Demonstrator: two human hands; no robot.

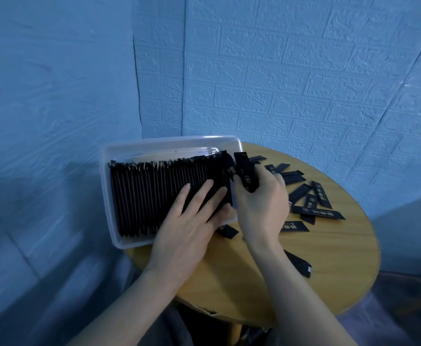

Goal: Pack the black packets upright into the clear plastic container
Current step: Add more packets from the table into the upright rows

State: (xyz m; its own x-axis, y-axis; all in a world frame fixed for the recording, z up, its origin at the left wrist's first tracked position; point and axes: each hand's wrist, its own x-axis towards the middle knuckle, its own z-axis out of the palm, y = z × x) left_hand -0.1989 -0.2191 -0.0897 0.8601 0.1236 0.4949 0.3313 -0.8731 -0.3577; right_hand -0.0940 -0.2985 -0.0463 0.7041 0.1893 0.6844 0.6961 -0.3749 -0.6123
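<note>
Closest to me, my left hand (pixel 194 216) lies flat, fingers straight, pressing the packed row (pixel 159 193) leftward in the clear plastic container (pixel 169 142). Just right of it, my right hand (pixel 261 203) pinches one black packet (pixel 245 172), long axis near upright, over the gap at the row's right end. Loose packets (pixel 314 196) lie further right on the tabletop (pixel 341 258).
</note>
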